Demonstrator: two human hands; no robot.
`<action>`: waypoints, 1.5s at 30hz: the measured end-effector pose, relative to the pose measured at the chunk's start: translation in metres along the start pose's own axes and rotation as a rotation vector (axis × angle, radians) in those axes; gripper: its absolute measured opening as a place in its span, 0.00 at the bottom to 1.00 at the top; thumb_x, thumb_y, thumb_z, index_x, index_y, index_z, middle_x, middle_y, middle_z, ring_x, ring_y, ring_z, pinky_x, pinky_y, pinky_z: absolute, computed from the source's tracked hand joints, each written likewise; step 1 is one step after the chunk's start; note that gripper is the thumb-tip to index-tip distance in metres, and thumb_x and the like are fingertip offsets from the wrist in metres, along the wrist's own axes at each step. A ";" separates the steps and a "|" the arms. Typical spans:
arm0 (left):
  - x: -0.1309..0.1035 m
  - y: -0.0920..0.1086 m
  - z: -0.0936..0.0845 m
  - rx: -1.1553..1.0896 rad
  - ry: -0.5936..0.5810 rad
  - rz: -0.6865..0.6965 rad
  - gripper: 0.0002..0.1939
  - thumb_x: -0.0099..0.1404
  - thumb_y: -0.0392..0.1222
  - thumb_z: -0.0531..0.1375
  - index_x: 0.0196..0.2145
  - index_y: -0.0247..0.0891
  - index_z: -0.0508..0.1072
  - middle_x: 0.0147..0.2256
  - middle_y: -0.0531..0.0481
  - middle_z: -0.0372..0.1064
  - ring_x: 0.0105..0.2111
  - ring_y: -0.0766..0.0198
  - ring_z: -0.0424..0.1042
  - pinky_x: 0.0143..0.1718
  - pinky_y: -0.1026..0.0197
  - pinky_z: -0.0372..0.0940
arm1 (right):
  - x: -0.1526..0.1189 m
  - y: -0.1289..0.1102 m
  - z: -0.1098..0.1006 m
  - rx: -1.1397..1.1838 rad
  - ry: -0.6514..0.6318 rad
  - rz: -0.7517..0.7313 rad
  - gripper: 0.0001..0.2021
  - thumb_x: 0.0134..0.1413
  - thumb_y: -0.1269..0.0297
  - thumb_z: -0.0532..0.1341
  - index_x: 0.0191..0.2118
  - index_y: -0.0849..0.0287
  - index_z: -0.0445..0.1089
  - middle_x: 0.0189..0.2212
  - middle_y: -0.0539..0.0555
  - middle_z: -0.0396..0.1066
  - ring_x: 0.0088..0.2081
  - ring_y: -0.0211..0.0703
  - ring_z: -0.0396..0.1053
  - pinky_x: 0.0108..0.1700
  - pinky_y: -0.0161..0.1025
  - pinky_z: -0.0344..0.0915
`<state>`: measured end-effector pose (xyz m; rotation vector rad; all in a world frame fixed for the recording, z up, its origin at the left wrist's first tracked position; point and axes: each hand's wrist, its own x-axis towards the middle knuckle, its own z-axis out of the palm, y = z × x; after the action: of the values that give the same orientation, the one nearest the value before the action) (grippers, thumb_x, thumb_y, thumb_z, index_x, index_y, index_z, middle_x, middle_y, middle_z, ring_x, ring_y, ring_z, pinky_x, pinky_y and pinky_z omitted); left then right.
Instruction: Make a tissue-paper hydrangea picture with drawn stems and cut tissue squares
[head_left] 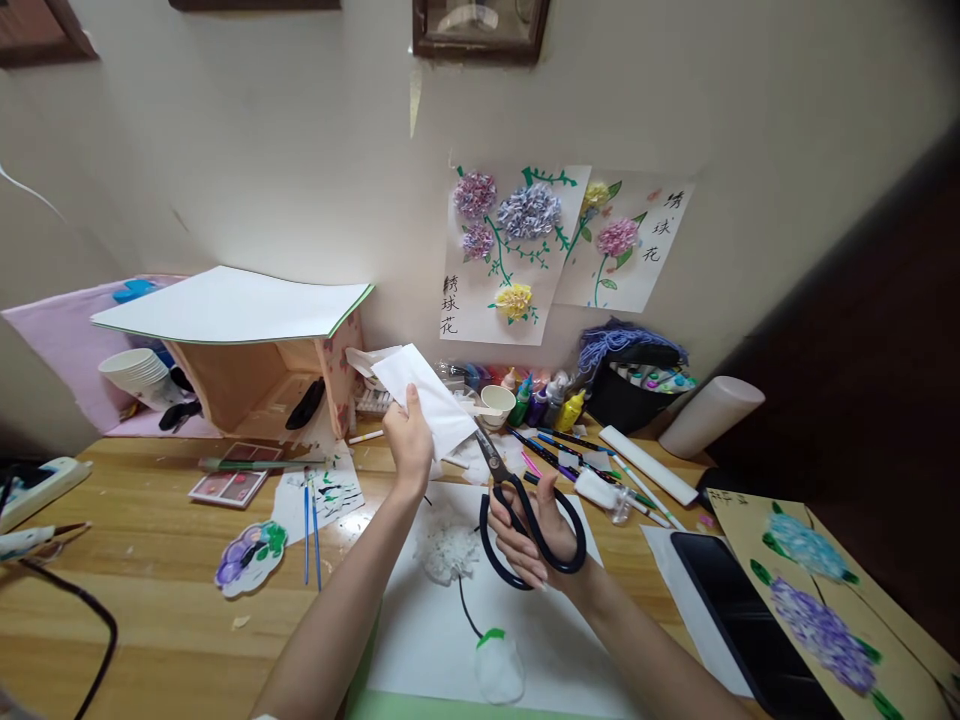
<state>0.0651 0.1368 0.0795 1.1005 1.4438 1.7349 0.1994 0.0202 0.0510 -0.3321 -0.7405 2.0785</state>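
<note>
My left hand (410, 440) grips a folded sheet of white paper (427, 395), thumb on top, raised above the desk. In my right hand (536, 530) is a pair of black-handled scissors (493, 462), fingers through the loops. The blade tips reach the lower right corner of the folded paper; I cannot tell whether they are cutting into it. Beneath both hands lies a white drawing sheet (420, 655) bearing a white ruffled paper flower (448, 545) with a dark drawn stem. Near its lower edge sits a whitish oval piece (499, 672) with a green patch on top.
On the left are a paint palette (251, 558), thin blue brushes (311, 530) and an open box (255, 375). Paint bottles (571, 410), a paper cup (497, 403) and pens stand or lie behind. A phone (731, 600) and a flower picture (817, 600) lie at right.
</note>
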 end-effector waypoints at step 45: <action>-0.020 -0.005 0.012 -0.111 -0.108 -0.111 0.23 0.57 0.60 0.56 0.25 0.32 0.66 0.22 0.53 0.63 0.23 0.68 0.62 0.23 0.67 0.57 | 0.000 -0.005 0.010 -0.053 0.010 -0.078 0.36 0.40 0.27 0.37 0.24 0.59 0.58 0.07 0.39 0.50 0.05 0.26 0.41 0.06 0.25 0.49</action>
<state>0.0853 0.1259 0.0711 1.0193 1.3020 1.6323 0.1980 0.0191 0.0621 -0.3378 -0.7910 1.9858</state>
